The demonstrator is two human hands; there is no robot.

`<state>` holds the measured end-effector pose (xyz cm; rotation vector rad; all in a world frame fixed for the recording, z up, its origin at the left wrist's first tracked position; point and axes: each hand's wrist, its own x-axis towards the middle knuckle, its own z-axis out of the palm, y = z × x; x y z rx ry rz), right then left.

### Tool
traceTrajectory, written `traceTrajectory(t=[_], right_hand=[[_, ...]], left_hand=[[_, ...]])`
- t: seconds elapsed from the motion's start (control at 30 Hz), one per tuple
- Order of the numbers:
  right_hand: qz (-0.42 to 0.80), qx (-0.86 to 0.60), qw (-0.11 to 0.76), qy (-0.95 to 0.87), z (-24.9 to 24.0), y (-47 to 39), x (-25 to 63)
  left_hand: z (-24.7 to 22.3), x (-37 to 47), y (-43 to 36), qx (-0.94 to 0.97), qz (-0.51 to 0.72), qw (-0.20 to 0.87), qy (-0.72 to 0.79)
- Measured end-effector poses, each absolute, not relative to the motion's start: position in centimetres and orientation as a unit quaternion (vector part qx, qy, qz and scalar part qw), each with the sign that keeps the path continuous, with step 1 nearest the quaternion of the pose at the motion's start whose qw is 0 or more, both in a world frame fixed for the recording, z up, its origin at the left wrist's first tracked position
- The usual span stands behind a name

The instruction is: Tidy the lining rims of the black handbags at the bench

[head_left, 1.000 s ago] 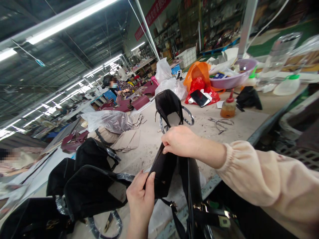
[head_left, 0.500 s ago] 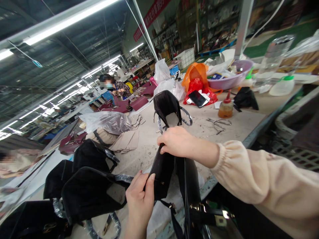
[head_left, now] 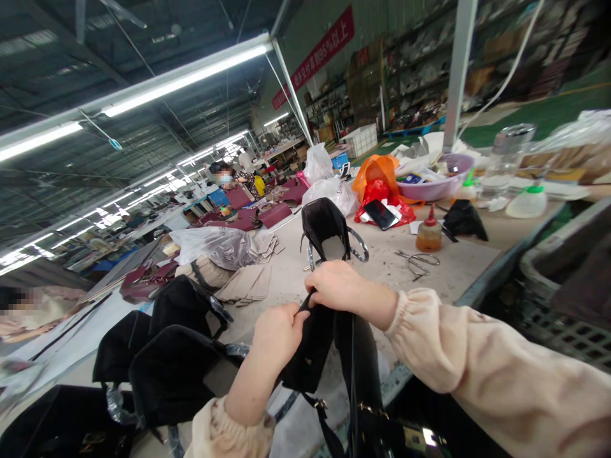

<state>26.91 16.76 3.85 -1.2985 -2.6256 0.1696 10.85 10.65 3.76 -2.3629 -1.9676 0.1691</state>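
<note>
A black bag (head_left: 310, 356) with straps and gold-coloured buckles hangs at the table's near edge, in front of me. My left hand (head_left: 280, 334) pinches its upper edge on the left. Close beside it, my right hand (head_left: 337, 286) grips the same edge a little farther along. Just beyond my right hand stands another black bag (head_left: 325, 219), its mouth open and its handles wrapped in clear plastic. More black bags (head_left: 176, 369) lie to the left of my left hand, some with plastic-wrapped handles.
Scissors (head_left: 418, 262), a glue bottle with a red tip (head_left: 430, 232) and a phone (head_left: 380, 214) lie at the right. Behind them are an orange bag (head_left: 375, 172) and a purple basin (head_left: 436, 186). Cardboard pieces (head_left: 245, 284) lie left of centre. A co-worker (head_left: 233, 180) is farther back.
My left hand has moved up and right along the bag's edge, close to my right hand. My right hand keeps its grip. The camera view has shifted, showing more of the ceiling.
</note>
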Motion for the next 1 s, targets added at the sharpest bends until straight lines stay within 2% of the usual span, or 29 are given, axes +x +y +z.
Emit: traceTrajectory(t=[0.13,0.4,1.0], right_hand=[[0.051,-0.434,0.122,-0.891,3.7,16.7,28.2],[0.042,-0.461,0.157,-0.872,3.0,16.9,29.3],[0.052,-0.488,0.144,-0.859,3.4,17.3,28.6]], left_hand=[[3.1,11.0,11.5,-0.752,0.068,0.068,-0.652],[3.0,11.1,10.9,-0.755,0.052,0.056,-0.651],[3.0,11.4,11.3,-0.764,0.044,0.028,-0.643]])
